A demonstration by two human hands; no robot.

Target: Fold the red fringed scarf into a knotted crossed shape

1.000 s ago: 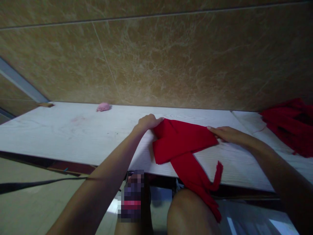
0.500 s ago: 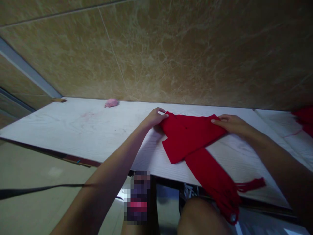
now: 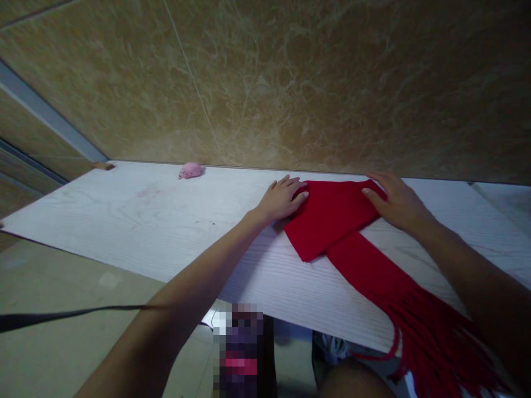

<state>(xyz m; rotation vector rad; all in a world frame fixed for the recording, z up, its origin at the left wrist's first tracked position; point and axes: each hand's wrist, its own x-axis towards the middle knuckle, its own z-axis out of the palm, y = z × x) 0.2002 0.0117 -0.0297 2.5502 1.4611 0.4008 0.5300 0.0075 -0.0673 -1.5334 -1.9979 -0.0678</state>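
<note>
I see the red scarf (image 3: 336, 215) folded right of centre on the white surface (image 3: 166, 221), its fringe (image 3: 431, 342) crossing the near edge. I have my left hand (image 3: 283, 199) and right hand (image 3: 396, 202) touching the fold's opposite sides, each grip wide, thumb spread.

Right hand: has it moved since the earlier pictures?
Yes. Judged against the wall, the right hand has moved forward, away from the person, and is now closer to the wall's lower edge.
</note>
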